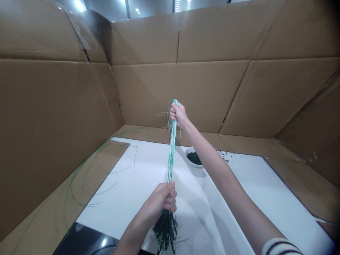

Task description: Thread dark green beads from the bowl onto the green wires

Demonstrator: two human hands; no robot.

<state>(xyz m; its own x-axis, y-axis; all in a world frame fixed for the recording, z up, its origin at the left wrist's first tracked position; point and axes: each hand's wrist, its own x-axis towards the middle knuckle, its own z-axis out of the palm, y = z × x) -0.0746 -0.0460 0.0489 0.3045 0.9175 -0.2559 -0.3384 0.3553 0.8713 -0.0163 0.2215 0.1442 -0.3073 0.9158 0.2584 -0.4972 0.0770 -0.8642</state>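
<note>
A bundle of green and white strands (pixel 172 152) runs taut and nearly upright between my two hands. My right hand (pixel 180 114) is closed in a fist around its upper end, where the strands loop over and thin loose ends stick out to the left. Lower down, my left hand (pixel 165 198) wraps round the bundle. Below that fist hangs a dark green, bead-like tasselled end (pixel 166 228), spreading outward. Behind my right forearm stands a white bowl (pixel 188 161) of small dark green pieces, partly hidden by the arm.
White sheeting (pixel 148 156) covers the middle of the table. Loose green strands (pixel 77 173) lie on cardboard at the left. Small dark bits (pixel 225 156) are scattered right of the bowl. Tall cardboard walls (pixel 148 92) enclose the back and sides. A glossy black surface (pixel 85 241) shows at lower left.
</note>
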